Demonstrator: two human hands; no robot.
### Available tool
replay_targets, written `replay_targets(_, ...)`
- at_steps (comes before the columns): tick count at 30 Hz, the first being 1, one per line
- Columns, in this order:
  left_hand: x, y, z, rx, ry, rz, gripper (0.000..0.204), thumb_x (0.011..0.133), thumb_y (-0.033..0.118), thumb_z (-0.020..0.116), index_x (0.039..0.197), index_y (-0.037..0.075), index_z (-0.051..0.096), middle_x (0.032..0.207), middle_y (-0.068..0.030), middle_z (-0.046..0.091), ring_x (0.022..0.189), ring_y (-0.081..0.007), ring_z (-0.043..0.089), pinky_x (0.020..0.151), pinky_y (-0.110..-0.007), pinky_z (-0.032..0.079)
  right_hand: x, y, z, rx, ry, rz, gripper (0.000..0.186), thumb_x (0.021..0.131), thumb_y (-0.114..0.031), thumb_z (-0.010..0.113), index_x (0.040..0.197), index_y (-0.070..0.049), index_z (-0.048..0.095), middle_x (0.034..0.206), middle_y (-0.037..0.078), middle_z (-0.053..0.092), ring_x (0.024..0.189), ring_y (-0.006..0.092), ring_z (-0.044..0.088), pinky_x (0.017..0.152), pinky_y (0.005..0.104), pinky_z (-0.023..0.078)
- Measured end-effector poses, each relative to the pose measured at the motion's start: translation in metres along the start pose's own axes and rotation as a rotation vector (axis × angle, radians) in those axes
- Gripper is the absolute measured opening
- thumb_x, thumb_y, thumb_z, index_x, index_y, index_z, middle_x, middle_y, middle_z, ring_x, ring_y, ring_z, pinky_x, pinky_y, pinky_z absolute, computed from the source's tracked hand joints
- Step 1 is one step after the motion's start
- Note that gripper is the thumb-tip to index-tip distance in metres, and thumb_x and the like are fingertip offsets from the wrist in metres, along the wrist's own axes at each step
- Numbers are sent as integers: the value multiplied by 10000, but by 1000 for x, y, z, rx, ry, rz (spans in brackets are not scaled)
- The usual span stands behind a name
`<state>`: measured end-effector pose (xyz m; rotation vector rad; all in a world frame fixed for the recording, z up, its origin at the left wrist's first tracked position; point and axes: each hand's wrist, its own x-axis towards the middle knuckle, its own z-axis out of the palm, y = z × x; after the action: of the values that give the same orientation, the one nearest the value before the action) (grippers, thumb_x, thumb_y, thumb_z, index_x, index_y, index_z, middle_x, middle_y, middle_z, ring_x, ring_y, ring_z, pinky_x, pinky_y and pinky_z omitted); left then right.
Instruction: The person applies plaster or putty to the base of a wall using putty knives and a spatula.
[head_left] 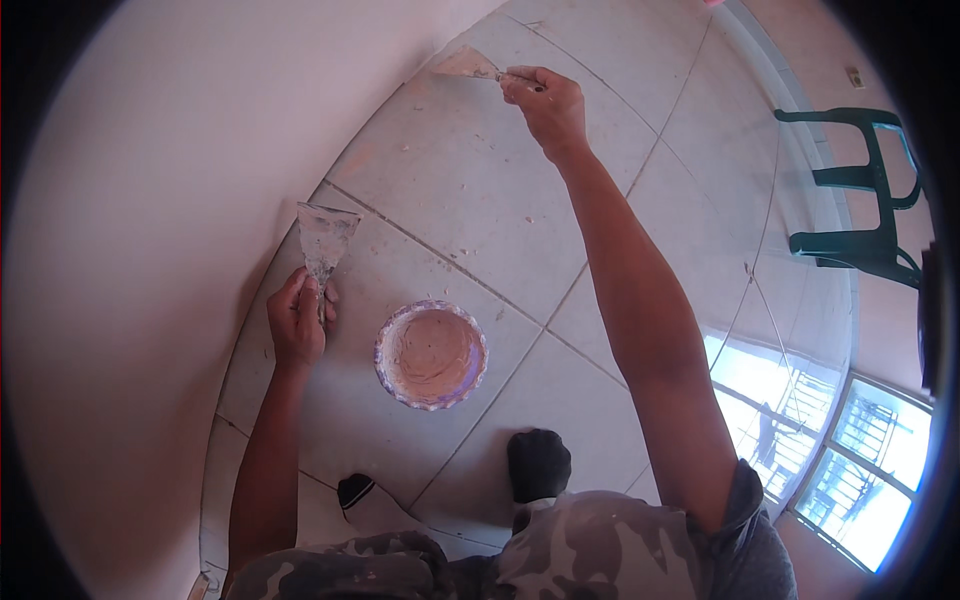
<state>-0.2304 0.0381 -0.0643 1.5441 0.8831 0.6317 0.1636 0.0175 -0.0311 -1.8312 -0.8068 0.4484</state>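
My left hand (298,318) is closed round the handle of a putty knife (328,236), its wide blade pointing away from me and smeared with pinkish paste. Farther off, my right hand (547,103) grips a second putty knife (466,64) at the end of my outstretched arm. That blade points left, coated in the same pinkish paste, close to the foot of the wall; whether it touches the wall I cannot tell. On the floor between my arms stands a round bowl (383,358) with a scalloped, paste-smeared rim and pinkish paste inside.
A pale wall (150,250) rises along my left. Small crumbs lie on the tiled floor (500,240). At the right are a green plastic chair (868,180), a thin cable (760,300) and a bright window (862,480). My feet, in dark-tipped socks, are below the bowl.
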Motion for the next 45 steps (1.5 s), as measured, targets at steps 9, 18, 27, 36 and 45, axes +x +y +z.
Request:
replay_targets(9,-1,-4,0,11,-4,-7,274,1030,128,392,934,-24,600,727,-52,596,543,-84,520,483,-247,415,14,-2,15,-7,-61,-22,315,829,-207,712,1061,5,734,788,54,717,713,103,646,650,264,513)
replay_targets(18,0,-3,1,-1,-4,-33,276,1031,130,397,875,-14,574,716,-54,593,533,-87,510,482,-250,413,12,-39,-7,131,-111,-113,320,888,-172,717,1133,33,697,941,91,723,869,165,704,790,250,511)
replay_targets(27,2,-3,3,-9,5,-13,278,1034,133,397,875,-11,574,705,-50,584,532,-85,509,471,-248,412,3,-7,-7,-44,-57,-114,286,853,-190,703,1055,10,730,790,60,725,706,107,663,655,255,528)
replay_targets(36,0,-2,0,-11,-23,-30,280,1037,128,390,894,-14,586,703,-41,577,527,-76,501,476,-244,416,-17,-9,20,-113,-107,-27,329,886,-232,695,1101,16,712,842,82,736,796,129,705,733,257,534)
replay_targets(45,0,-2,0,7,-9,-12,277,1038,135,394,932,-17,600,721,-40,589,535,-75,509,481,-243,419,-15,-15,31,-138,-108,-58,330,887,-235,689,1108,9,714,842,79,740,801,133,709,737,255,531)
